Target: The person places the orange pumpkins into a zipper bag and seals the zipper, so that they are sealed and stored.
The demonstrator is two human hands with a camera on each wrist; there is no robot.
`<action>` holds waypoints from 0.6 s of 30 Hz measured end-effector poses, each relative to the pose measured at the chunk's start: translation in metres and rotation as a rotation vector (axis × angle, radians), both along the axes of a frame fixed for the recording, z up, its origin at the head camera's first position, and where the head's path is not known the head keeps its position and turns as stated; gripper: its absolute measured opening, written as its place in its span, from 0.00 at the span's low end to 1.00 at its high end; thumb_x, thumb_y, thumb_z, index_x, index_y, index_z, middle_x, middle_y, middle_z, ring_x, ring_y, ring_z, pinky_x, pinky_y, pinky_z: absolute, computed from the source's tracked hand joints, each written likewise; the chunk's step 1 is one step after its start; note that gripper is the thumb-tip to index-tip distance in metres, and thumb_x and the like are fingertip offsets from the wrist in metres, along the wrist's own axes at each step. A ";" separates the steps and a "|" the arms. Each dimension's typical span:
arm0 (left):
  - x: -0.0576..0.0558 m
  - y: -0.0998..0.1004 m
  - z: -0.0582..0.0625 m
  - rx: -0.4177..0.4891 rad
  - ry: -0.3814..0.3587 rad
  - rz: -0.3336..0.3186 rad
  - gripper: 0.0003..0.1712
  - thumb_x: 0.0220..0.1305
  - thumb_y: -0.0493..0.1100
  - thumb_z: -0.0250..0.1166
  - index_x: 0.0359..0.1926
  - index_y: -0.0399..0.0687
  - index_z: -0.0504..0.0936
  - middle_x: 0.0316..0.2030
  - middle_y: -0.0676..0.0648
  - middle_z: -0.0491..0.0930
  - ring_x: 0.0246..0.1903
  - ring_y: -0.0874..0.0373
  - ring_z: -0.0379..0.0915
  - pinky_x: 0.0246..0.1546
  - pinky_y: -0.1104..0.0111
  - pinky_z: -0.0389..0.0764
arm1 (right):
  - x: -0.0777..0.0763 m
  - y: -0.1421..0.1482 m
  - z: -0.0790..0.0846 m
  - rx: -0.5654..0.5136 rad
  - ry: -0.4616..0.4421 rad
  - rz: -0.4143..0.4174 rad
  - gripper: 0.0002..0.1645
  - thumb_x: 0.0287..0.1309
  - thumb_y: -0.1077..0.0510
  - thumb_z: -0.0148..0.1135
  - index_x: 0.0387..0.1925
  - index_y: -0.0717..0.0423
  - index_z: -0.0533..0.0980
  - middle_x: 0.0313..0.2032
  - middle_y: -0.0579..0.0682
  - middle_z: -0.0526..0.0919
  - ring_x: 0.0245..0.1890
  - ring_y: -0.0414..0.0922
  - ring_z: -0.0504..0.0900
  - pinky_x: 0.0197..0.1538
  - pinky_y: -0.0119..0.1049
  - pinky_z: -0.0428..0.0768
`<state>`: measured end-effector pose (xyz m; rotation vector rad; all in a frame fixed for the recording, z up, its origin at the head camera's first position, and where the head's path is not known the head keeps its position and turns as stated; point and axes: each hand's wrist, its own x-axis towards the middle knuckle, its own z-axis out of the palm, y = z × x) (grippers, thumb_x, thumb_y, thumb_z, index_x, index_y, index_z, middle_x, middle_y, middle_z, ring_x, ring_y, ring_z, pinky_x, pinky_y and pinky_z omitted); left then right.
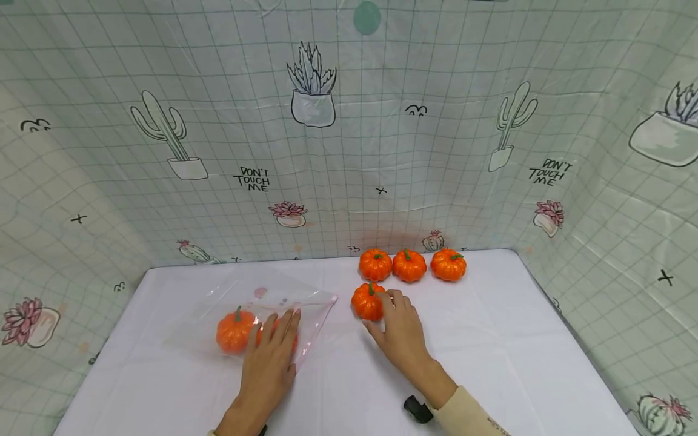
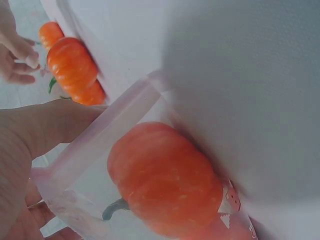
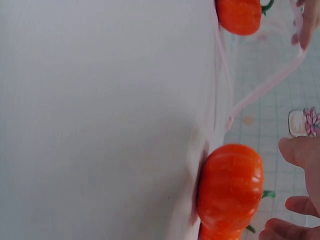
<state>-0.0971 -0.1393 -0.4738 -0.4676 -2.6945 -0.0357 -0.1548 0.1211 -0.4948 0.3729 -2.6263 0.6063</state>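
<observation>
A clear plastic bag [image 1: 207,303] with a pink edge lies on the left of the table, holding two small orange pumpkins; one pumpkin [image 1: 234,332] shows plainly, the other is partly under my left hand [image 1: 271,357]. That hand holds the bag near its mouth, and the raised pink edge [image 3: 267,85] appears in the right wrist view. My right hand [image 1: 402,330] reaches around a pumpkin [image 1: 366,301] standing outside the bag, thumb and fingers spread. In the right wrist view a gap shows between its fingertips [image 3: 287,227] and the nearest pumpkin [image 3: 231,187].
Three more pumpkins stand in a row at the back edge: a left one [image 1: 375,265], a middle one [image 1: 409,265] and a right one [image 1: 448,264]. Behind the white table [image 1: 491,351] hangs a cactus-print curtain [image 1: 349,151]. A black object [image 1: 417,409] is by the right wrist.
</observation>
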 end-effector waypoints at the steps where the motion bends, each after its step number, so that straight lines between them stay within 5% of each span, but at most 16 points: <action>1: 0.000 0.000 0.000 0.001 0.002 0.000 0.58 0.36 0.38 0.88 0.73 0.40 0.74 0.68 0.41 0.77 0.65 0.40 0.71 0.67 0.42 0.70 | -0.001 0.002 -0.001 -0.003 -0.002 -0.007 0.40 0.50 0.51 0.85 0.60 0.65 0.77 0.51 0.60 0.78 0.47 0.57 0.79 0.49 0.50 0.82; 18: 0.000 -0.001 0.000 0.030 -0.001 -0.007 0.58 0.36 0.36 0.87 0.73 0.40 0.74 0.68 0.41 0.77 0.65 0.39 0.71 0.67 0.41 0.70 | -0.023 0.011 -0.013 0.026 -0.162 -0.006 0.49 0.53 0.48 0.83 0.68 0.69 0.70 0.58 0.65 0.79 0.54 0.62 0.79 0.58 0.57 0.81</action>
